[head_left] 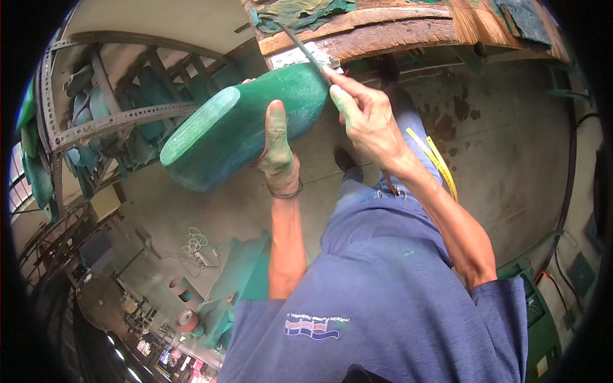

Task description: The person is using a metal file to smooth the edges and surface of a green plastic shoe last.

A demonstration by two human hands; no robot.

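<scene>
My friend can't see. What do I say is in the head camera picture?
A person's left hand holds a long green block, while the right hand holds a thin tool at its far end, beside a worn wooden bench. A metal rack stands at the left.

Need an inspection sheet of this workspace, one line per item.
Surface: worn brown wooden bench
Job's things: large green rounded elongated block; thin dark flat tool by its end, contact unclear
Clutter: crumpled green cloth on the bench
Grips: left grip supports the block, thumb along its side; right grip closed on the tool
Cables: loosely coiled white cable on the grey floor
Surroundings: perforated metal rack holding green and bluish pieces
</scene>
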